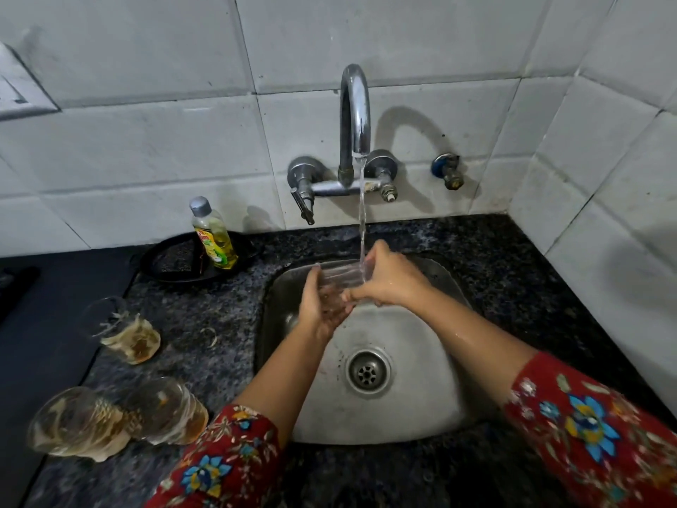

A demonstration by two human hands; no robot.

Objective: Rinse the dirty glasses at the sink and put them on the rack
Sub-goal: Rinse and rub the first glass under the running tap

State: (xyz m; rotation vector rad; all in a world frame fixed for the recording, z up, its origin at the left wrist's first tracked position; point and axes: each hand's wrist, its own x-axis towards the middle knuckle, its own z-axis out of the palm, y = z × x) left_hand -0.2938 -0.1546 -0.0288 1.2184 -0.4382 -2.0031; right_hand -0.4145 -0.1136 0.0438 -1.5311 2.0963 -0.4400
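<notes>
Floral sleeves (223, 460), hands (322, 306) (388, 284) around clear, water-streaked glass (339, 276)

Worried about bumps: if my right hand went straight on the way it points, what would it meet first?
Probably the glass the right hand holds, then the left hand just beyond; depth is unclear.

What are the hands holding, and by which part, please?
A clear glass: the left hand grips its left side, the right hand its right side.
</notes>
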